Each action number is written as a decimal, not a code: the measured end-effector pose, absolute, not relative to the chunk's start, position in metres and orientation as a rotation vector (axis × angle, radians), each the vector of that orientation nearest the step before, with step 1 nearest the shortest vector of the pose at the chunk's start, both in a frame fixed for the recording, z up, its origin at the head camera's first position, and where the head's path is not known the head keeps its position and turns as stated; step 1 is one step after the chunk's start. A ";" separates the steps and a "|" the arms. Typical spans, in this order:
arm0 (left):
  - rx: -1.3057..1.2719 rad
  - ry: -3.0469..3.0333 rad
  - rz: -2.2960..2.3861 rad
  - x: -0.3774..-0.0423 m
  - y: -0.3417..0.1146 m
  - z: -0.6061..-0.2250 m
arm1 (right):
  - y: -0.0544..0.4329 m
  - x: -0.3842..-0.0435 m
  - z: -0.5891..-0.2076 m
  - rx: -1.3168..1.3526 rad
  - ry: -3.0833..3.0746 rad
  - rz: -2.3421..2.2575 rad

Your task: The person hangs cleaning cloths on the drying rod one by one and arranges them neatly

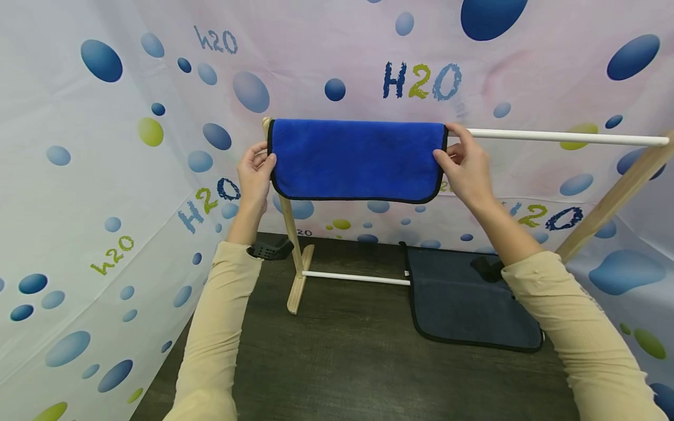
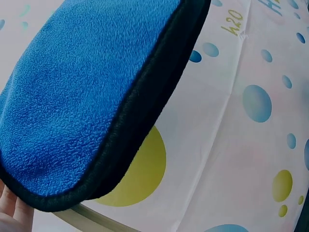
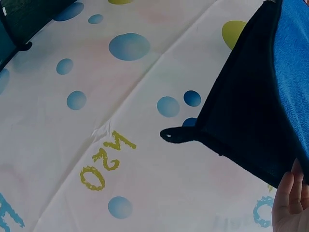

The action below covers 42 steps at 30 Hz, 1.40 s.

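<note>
A blue towel (image 1: pixel 358 161) with black edging hangs folded over the white top rail (image 1: pixel 558 136) of a wooden drying rack, at its left end. My left hand (image 1: pixel 255 172) pinches the towel's left edge, thumb in front, close to the wooden upright (image 1: pixel 291 234). At the right edge, my right hand (image 1: pixel 466 166) pinches the cloth between thumb and fingers, near the rail. In the right wrist view, the towel's dark rear layer (image 3: pixel 241 116) hangs behind the blue one, with a small loop (image 3: pixel 178 135) at its corner. Fingertips (image 2: pixel 21 212) show under the blue cloth in the left wrist view.
Below, a dark grey cloth (image 1: pixel 468 304) with black edging lies over the right part of the white lower bar (image 1: pixel 358 278). A slanted wooden post (image 1: pixel 613 202) stands at the right. Bubble-printed sheeting (image 1: pixel 337 35) surrounds the rack, above a dark floor (image 1: pixel 342 362).
</note>
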<state>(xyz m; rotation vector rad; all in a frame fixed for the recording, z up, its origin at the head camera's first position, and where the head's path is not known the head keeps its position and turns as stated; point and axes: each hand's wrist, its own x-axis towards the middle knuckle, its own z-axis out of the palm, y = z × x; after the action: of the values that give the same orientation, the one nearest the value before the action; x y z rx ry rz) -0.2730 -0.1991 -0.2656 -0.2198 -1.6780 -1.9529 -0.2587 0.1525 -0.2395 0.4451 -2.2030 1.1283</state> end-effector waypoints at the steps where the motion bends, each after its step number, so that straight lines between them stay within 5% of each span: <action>1: -0.217 -1.674 -1.954 -0.273 -0.198 -0.266 | 0.152 -0.259 -0.240 0.445 -2.207 1.125; 42: -0.200 -1.699 -1.903 -0.269 -0.208 -0.339 | 0.157 -0.248 -0.263 0.595 -2.303 1.018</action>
<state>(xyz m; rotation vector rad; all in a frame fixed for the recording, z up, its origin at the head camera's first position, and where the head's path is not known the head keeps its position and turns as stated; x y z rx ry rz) -0.2686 -0.2078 -0.3390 -0.1999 -1.6992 -1.9028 -0.2480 0.1568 -0.2630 0.5954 -2.3030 1.0180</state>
